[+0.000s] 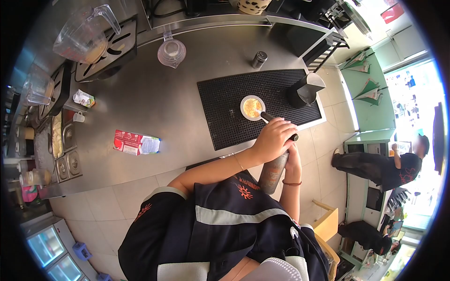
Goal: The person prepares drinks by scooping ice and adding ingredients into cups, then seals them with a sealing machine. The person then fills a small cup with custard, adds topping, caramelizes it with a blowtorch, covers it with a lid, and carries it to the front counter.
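My right hand point(294, 163), with a dark red bracelet at the wrist, is closed round the upper part of a kitchen blowtorch point(273, 173), whose grey canister hangs down in front of my apron. My left hand point(275, 136) is closed over the torch's black head, with fingers wrapped round it. The black nozzle points at a white-rimmed cup point(243, 114) with a yellow-orange, patchy top. That cup stands upright on a black rubber bar mat point(220, 124). No flame can be made out clearly at the nozzle tip.
A black and silver container point(300, 91) stands at the mat's right end, a shaker point(259, 59) behind it. On the steel counter point(154, 103) are a clear measuring cup point(171, 52), a red-and-white carton point(136, 142) and blender jugs point(89, 40). Two people point(384, 166) stand at the right.
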